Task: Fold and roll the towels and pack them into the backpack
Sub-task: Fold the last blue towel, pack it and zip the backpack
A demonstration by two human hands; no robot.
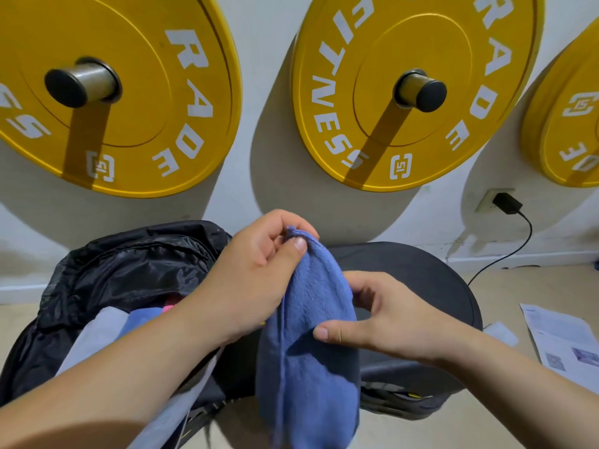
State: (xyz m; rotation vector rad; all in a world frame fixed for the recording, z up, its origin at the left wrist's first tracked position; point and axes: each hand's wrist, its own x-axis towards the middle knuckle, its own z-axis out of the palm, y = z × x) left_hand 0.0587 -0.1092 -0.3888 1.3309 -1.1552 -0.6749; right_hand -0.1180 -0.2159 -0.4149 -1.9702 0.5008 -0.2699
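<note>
A blue towel (311, 358) hangs lengthwise in the middle of the head view. My left hand (256, 273) pinches its top corner between thumb and fingers. My right hand (385, 315) grips the towel's right edge lower down, thumb in front and fingers behind. To the left stands a black backpack (129, 270), open at the top, with a light grey towel (97, 338), another blue towel (142, 319) and a bit of pink cloth (168, 307) showing inside. My left forearm crosses over the backpack's opening.
Behind the towel is a dark round seat (421, 280). Yellow weight plates (411, 89) hang on pegs on the white wall. A black charger and cable (509, 204) run down to the floor at right. Printed paper sheets (564, 341) lie on the floor at far right.
</note>
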